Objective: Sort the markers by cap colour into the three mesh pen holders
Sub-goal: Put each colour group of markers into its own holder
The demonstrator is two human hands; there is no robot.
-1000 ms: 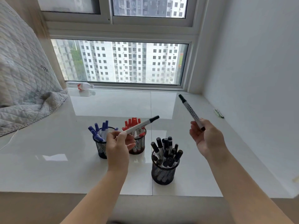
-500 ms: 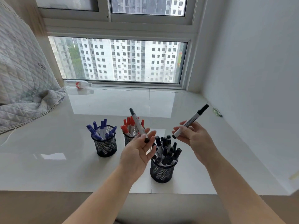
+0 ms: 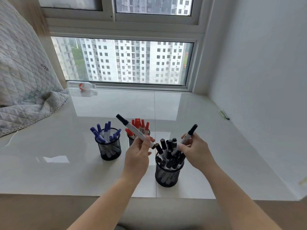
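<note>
Three mesh pen holders stand on a white sill: the blue-cap holder (image 3: 109, 149) at left, the red-cap holder (image 3: 131, 139) behind centre, the black-cap holder (image 3: 167, 175) nearest. Two black-capped markers are held above them. The left hand (image 3: 138, 156) pinches one marker (image 3: 134, 131) near its base, cap tilted up-left; the right hand (image 3: 196, 151) curls thumb and fingers round the other marker (image 3: 188, 135), directly over the black-cap holder, cap tilted up-right.
</note>
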